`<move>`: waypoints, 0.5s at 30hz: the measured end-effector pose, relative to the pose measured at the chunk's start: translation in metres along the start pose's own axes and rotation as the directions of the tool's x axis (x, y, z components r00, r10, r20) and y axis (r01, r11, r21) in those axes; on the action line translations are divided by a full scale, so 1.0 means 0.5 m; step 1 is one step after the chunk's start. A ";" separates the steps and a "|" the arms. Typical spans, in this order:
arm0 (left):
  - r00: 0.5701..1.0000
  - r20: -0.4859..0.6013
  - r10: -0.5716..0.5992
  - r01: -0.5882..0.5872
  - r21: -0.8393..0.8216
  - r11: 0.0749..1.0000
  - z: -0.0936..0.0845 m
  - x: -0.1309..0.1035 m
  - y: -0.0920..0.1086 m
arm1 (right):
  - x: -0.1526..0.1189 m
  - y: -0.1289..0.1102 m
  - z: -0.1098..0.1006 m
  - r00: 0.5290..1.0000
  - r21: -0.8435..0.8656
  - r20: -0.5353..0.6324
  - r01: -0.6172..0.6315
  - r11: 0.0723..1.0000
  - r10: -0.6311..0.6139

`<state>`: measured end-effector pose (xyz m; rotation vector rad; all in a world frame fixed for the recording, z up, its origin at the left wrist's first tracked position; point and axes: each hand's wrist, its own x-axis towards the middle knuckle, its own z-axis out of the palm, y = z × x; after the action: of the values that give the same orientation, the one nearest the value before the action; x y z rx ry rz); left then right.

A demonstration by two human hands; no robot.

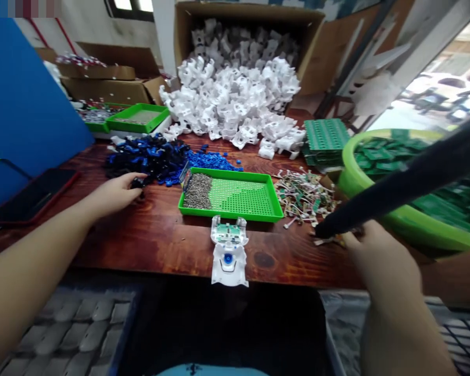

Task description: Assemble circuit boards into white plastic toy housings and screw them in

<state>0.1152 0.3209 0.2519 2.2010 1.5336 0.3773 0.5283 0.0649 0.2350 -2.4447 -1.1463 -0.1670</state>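
My left hand (115,194) is closed, thumb and fingertips around a small black plastic part (138,183) at the edge of a heap of black and blue parts (141,156). On the right, my right hand (376,248) reaches low beside a pile of small wired circuit boards (307,196). Its fingers look pinched together, but what they hold is hidden. A dark, thick bar (395,183) crosses in front of them. Between the hands, at the table's front edge, lies an opened white plastic housing (229,269) with a green circuit board (229,232) and a round blue piece (227,258).
A green tray (276,201) of small metal screws (198,192) stands mid-table. Behind it, white housings (238,99) spill from a cardboard box (182,36). Green board panels (326,134) and a lime basin (354,167) stand right. A phone-like dark device (31,194) lies left.
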 end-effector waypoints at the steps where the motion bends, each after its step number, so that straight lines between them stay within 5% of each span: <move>1: 1.000 0.022 0.001 -0.001 -0.011 1.000 0.000 -0.004 -0.008 | -0.011 0.004 -0.004 0.999 -0.003 0.007 -0.048 0.999 0.048; 4: 0.999 0.036 -0.011 0.011 0.006 1.000 -0.003 -0.016 -0.031 | -0.056 0.016 0.004 0.985 0.139 0.020 -0.175 0.975 0.174; 7: 1.000 -0.007 -0.023 0.023 0.023 0.999 -0.001 -0.021 -0.053 | -0.101 0.025 0.042 0.987 0.388 0.082 -0.162 0.907 0.141; 11: 0.992 -0.084 -0.090 0.093 0.043 0.995 0.016 -0.014 -0.064 | -0.131 0.015 0.096 0.991 0.334 0.030 0.110 0.936 -0.127; 15: 0.997 -0.043 -0.066 0.069 0.089 0.994 0.026 -0.011 -0.042 | -0.128 -0.005 0.112 0.952 0.175 -0.071 0.307 0.936 -0.299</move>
<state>0.1022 0.3196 0.2302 2.2152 1.6722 0.3387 0.4805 0.0454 0.1673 -2.0843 -1.4469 -0.1959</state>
